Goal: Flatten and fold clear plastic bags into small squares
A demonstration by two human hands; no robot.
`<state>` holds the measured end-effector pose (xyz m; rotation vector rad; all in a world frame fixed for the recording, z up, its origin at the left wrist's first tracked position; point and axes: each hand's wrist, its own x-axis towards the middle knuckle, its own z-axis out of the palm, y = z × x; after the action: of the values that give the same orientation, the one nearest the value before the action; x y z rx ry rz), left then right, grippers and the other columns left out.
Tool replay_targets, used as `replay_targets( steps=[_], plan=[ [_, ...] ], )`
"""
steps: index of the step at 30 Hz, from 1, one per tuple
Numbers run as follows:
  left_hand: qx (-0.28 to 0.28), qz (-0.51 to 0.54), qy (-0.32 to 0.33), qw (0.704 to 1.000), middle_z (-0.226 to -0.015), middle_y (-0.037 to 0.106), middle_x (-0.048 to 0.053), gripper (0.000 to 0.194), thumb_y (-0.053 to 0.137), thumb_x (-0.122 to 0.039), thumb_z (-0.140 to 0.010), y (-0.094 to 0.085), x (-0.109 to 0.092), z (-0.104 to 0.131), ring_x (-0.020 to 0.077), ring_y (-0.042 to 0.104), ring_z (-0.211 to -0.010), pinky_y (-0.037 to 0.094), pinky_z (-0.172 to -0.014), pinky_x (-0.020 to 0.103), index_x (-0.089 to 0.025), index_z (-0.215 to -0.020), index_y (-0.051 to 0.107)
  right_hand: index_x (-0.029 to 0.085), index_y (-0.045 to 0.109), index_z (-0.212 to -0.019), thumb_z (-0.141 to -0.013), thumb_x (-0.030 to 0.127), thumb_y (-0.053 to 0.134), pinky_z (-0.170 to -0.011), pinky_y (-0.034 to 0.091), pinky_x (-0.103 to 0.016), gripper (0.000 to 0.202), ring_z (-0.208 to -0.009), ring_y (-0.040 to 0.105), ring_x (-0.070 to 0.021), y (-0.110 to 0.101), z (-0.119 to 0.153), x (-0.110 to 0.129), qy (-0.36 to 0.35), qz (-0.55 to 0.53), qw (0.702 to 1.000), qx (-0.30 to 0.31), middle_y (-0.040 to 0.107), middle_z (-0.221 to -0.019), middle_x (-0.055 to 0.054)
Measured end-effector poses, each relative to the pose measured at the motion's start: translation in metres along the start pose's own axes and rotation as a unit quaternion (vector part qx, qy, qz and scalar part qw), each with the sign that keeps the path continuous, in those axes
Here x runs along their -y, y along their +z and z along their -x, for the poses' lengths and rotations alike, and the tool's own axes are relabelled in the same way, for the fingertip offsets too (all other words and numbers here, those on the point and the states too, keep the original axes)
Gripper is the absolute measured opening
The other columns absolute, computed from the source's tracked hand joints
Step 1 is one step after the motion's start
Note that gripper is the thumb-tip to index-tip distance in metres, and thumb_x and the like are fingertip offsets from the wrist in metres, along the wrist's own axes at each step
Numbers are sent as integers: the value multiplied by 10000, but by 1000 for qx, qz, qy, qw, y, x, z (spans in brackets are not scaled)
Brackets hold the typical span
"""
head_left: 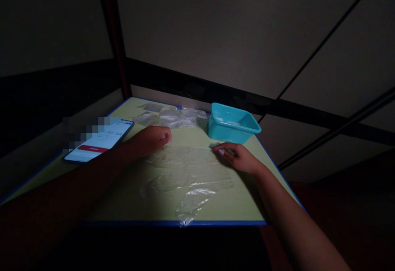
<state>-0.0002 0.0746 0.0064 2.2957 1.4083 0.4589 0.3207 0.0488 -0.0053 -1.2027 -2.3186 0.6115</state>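
Observation:
A clear, crinkled plastic bag [191, 170] lies spread over the table, its lower end reaching the front edge. My left hand [156, 136] is closed at the bag's far left corner, fingers curled in. At the far right corner, my right hand [236, 154] pinches the bag's edge between thumb and fingers. Between the two hands the far edge runs nearly straight. Just beyond my right hand stands a turquoise plastic tub [230, 130]; only part of its inside shows.
More clear plastic bags [179, 117] lie crumpled at the table's back. A phone [100, 143] with a lit timer screen rests at the left, beside my left forearm. The table [123, 201] has a blue edge, and a wall stands behind it.

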Motion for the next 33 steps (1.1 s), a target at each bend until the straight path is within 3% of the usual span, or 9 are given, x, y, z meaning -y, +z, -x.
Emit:
replay_targets(
  steps=[7, 12, 16, 19, 25, 29, 33],
  plan=[
    [6, -40, 3, 999, -647, 561, 16, 190, 459, -350, -712, 2, -3, 2, 178, 510, -631, 322, -562, 267, -182, -696, 547, 182, 698, -1013, -892, 346, 513, -860, 485, -389, 276, -972, 630, -241, -3, 0, 4, -14, 25, 999, -24, 697, -1052, -112],
    [15, -24, 15, 999, -606, 520, -10, 170, 439, -346, -737, 4, -7, 5, 156, 486, -602, 311, -539, 247, -195, -730, 516, 182, 705, -1013, -920, 402, 464, -815, 500, -369, 339, -906, 657, -243, -2, 2, 5, 16, 10, 1000, 1, 716, -1033, -90],
    [27, -23, 14, 999, -603, 517, -13, 170, 447, -343, -737, 6, -5, 3, 155, 490, -584, 304, -540, 249, -192, -770, 516, 174, 708, -965, -925, 398, 453, -764, 496, -345, 342, -855, 654, -232, -2, 2, 1, 17, 38, 999, -19, 723, -987, -83],
    [35, -31, 13, 999, -613, 528, -11, 214, 447, -387, -760, 6, -4, 2, 159, 499, -582, 300, -540, 251, -191, -807, 520, 171, 705, -919, -929, 410, 440, -713, 484, -329, 357, -803, 640, -219, -2, 1, -1, 17, 58, 998, -29, 720, -929, -84],
    [61, -60, 25, 996, -658, 546, -15, 394, 516, -493, -739, 4, -7, 5, 169, 523, -614, 309, -557, 247, -187, -986, 539, 167, 680, -914, -942, 385, 412, -778, 458, -343, 346, -834, 596, -205, 0, -3, 0, -44, 73, 996, -27, 685, -886, -98],
    [77, -72, 18, 994, -766, 596, 21, 572, 566, -537, -701, 4, -6, 5, 195, 557, -678, 336, -589, 257, -175, -1141, 516, 172, 661, -846, -930, 340, 424, -748, 443, -336, 302, -793, 568, -199, 1, -4, -4, -47, 97, 993, -37, 661, -820, -85],
    [83, -76, 10, 994, -831, 620, 52, 619, 569, -537, -698, 4, -7, 5, 219, 575, -732, 357, -619, 271, -164, -1189, 509, 173, 635, -791, -906, 295, 458, -739, 430, -326, 243, -770, 551, -192, 0, -4, -5, -50, 104, 993, -35, 636, -773, -71]
  ],
)
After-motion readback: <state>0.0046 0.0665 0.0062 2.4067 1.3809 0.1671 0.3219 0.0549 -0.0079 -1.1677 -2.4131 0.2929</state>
